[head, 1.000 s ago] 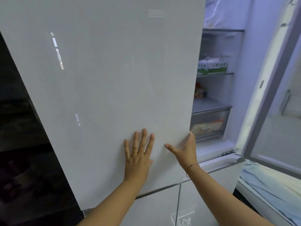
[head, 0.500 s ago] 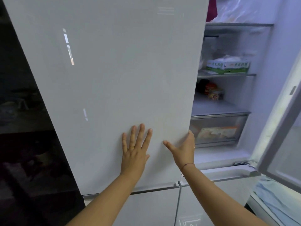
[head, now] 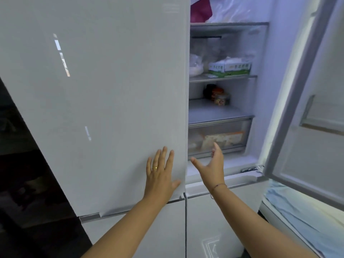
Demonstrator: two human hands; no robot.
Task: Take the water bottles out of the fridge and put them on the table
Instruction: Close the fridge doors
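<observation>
No water bottles show in the open right half of the fridge (head: 264, 108); whether they stand behind the closed left door (head: 111, 90) or elsewhere cannot be told, and the counter that is to receive them is out of view. The visible shelves carry a green-and-white carton (head: 229, 68), a small jar (head: 221, 97) and, below, a clear drawer (head: 217, 136). The left hand (head: 160, 175) lies flat on the face of the left door near its free edge, fingers (head: 163, 155) straight and spread, holding nothing. The right hand (head: 212, 168) hovers just beside that edge, in front of the drawer, open and holding nothing. Likely faults: if the left palm presses while the right hand pulls the edge, the door probably stays closed or jerks free; fingers hooked round the edge could be pinched between door and cabinet; a hasty reach into the shelves could knock over the jar or the carton. The right door (head: 316, 127) stands wide over a blue cloth (head: 297, 207), and an elbow or hip could bump it while bottles are carried out.
</observation>
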